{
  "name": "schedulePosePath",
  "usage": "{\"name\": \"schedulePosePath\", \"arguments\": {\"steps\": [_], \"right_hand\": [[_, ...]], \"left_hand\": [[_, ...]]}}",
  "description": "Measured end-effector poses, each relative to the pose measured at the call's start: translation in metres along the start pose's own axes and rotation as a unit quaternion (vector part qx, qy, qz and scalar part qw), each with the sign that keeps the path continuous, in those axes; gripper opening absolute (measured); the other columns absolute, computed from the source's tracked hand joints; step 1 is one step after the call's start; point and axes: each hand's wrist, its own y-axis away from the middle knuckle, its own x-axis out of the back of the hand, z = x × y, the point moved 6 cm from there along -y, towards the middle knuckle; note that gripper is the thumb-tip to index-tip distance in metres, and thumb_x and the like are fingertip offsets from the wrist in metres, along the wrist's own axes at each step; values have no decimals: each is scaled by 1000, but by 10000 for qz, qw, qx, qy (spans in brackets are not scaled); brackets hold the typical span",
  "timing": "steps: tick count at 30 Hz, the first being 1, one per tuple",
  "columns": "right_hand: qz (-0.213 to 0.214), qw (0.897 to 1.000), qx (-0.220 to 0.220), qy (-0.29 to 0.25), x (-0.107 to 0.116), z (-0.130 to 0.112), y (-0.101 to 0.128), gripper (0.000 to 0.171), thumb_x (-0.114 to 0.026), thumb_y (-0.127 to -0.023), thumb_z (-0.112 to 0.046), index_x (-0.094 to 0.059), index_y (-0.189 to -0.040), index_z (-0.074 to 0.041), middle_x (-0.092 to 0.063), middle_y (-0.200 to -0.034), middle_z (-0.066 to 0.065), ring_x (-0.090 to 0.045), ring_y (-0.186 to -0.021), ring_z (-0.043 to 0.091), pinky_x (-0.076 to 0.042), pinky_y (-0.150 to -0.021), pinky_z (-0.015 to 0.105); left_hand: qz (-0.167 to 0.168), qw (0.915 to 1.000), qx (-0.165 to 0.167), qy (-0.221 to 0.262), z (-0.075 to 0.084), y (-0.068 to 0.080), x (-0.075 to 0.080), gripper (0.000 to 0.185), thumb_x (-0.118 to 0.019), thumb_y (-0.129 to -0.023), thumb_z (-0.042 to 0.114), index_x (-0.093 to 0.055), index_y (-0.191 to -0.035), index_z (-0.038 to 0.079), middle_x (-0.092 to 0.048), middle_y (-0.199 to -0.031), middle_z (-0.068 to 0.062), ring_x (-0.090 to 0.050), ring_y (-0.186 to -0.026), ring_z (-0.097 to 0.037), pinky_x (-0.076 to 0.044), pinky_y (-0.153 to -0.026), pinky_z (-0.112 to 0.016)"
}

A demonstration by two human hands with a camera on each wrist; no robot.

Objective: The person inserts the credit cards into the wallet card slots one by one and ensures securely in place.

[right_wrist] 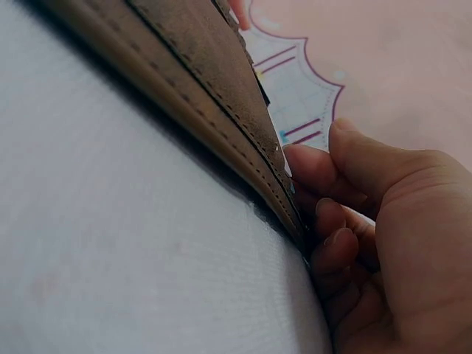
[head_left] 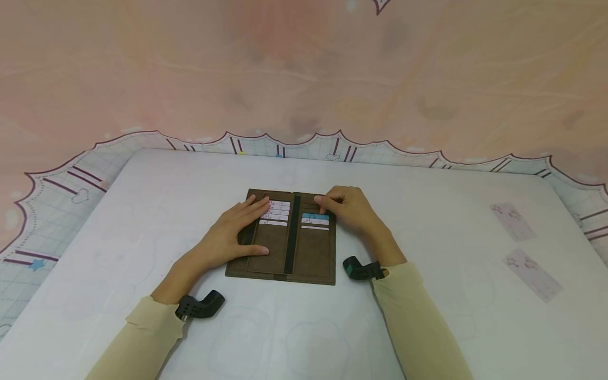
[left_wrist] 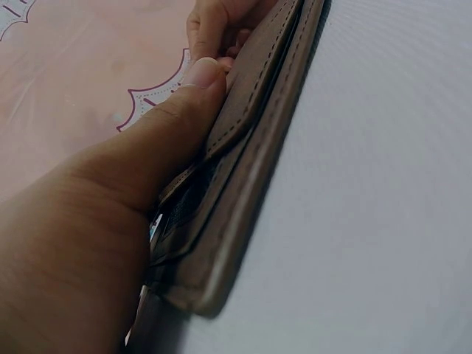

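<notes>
An opened brown bifold wallet point(head_left: 313, 253) lies on the white table, with cards in the slots of both halves. My left hand point(head_left: 237, 227) rests on the left half, its fingers spread beside the white patterned cards point(head_left: 277, 210) and its thumb point(left_wrist: 203, 77) lying on the leather panel. My right hand point(head_left: 351, 208) is at the upper right edge of the wallet with its fingers bent. One fingertip touches down near the blue-topped card point(head_left: 313, 216). In the right wrist view its fingers point(right_wrist: 335, 251) curl beside the wallet's edge; whether they pinch anything is hidden.
Two pale patterned cards, an upper one point(head_left: 513, 220) and a lower one point(head_left: 533, 274), lie apart on the right side of the table point(head_left: 427, 221). A pink printed cloth point(head_left: 285, 79) with a scalloped border rises behind the table's far edge.
</notes>
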Motion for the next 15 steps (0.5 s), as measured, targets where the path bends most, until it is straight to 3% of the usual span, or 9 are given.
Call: {"name": "schedulePosePath", "arguments": {"steps": [15], "right_hand": [[-69,9998,176,61,-1,0,-2,35,-59,-95,-37,-70,-67,-18,-65,-84,-4,-56,-82,15,-47,-78,33]], "left_hand": [[-17,10000,19,3,-1,-1,-1,95,-78,-75,49,-31,-151,18,-24,-157,2,-10,-145,-24,-9,-115,-52]]}}
